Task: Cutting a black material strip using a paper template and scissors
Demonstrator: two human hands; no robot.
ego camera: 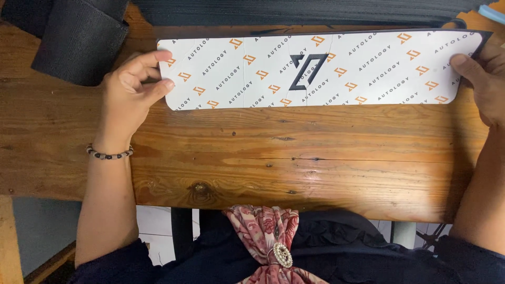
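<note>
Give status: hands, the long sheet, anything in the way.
Left hand pinching sheet's left end. Right hand gripping right end. White printed sheet flat on wooden table. Dark fabric top left, clear of sheet.

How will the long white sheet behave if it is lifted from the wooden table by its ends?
The sheet looks thin and flat, so it would probably sag in the middle. It seems light for its length. The left hand pinches one end and the right hand grips the other; its smooth face may slip on the table.
</note>
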